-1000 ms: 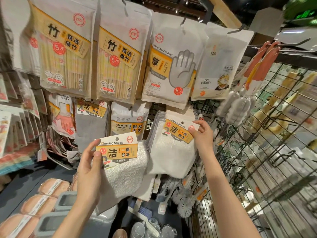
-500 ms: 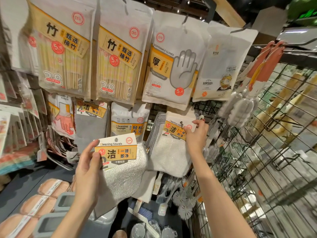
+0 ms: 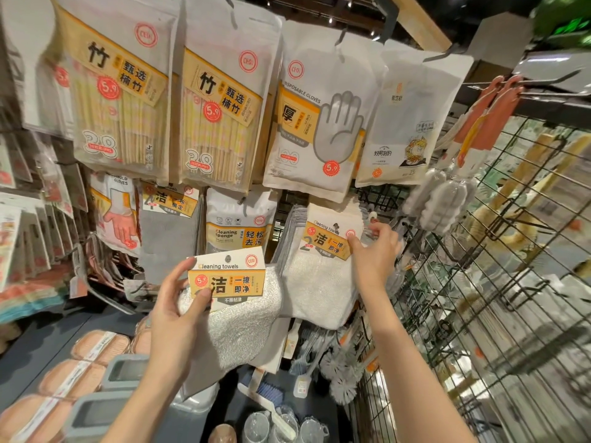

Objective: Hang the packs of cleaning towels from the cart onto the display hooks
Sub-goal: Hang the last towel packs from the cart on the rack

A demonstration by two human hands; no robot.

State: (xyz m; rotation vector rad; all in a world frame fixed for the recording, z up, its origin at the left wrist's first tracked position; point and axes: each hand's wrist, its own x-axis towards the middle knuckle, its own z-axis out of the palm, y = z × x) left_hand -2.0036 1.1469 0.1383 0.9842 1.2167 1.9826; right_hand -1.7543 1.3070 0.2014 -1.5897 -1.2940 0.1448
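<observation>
Head view: crowded wire display rack (image 3: 499,282)

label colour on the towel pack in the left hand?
Orange band, white top, on the towel pack; head view.

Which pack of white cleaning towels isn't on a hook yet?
The white fluffy towel pack with the orange label in the left hand. It is held low and free; the other pack, under the right hand, hangs with the stack.
</observation>
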